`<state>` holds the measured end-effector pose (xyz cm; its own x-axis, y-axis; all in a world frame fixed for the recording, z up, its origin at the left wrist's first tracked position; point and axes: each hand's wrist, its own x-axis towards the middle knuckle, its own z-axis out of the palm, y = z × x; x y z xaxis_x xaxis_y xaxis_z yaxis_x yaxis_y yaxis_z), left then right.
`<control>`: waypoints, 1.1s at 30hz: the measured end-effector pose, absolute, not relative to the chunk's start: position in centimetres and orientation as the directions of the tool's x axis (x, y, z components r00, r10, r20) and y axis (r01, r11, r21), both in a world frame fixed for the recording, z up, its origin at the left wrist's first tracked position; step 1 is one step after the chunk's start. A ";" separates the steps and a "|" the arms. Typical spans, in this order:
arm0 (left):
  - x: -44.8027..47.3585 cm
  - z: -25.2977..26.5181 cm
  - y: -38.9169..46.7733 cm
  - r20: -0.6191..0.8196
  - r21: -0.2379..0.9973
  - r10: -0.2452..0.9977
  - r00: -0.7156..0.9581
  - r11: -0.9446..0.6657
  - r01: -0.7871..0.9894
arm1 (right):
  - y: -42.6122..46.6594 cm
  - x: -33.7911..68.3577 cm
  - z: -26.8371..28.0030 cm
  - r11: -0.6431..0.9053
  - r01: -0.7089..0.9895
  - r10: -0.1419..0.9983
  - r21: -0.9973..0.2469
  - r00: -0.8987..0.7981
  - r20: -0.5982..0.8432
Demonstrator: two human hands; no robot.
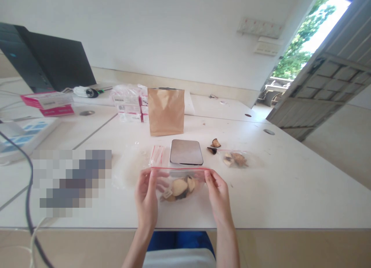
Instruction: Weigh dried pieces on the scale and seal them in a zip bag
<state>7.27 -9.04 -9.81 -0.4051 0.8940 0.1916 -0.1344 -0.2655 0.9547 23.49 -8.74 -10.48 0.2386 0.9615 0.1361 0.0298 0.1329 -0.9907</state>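
Between my two hands hangs a clear zip bag (197, 185) with a red seal strip, holding several pale dried slices with dark edges and a small label. My left hand (147, 196) pinches the strip's left end, its other fingers behind the clear plastic. At the right end, my right hand (216, 190) grips the same strip between thumb and fingers. Just beyond the bag lies a small silver scale (187, 152). To its left is a stack of red-striped zip bags (157, 155). Loose dark-edged slices (215, 143) sit right of the scale, near another filled zip bag (236, 159).
A brown paper bag (166, 111) stands upright behind the scale. Pink-and-white boxes (127, 104) are stacked to its left. A black computer case (58, 61) stands at the far left, and a dark cable (28, 198) crosses the left side. The table's front edge is close to me.
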 end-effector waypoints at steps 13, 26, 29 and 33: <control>7.1 -10.2 -9.1 0.143 0.973 0.898 -0.416 -0.204 -0.105 | -8.8 23.1 -10.2 0.170 0.196 0.881 -0.966 0.408 0.238; 7.2 -10.3 -8.6 0.169 0.955 0.920 -0.353 -0.241 -0.172 | -8.6 22.7 -10.3 0.168 0.041 0.935 -0.985 0.310 0.173; 7.1 -10.4 -8.5 0.160 0.957 0.928 -0.338 -0.230 -0.179 | -8.7 22.7 -10.4 0.201 0.025 0.941 -0.979 0.272 0.200; 7.0 -10.5 -8.4 0.150 0.966 0.927 -0.343 -0.212 -0.150 | -8.6 22.5 -10.5 0.227 -0.014 0.945 -0.974 0.245 0.217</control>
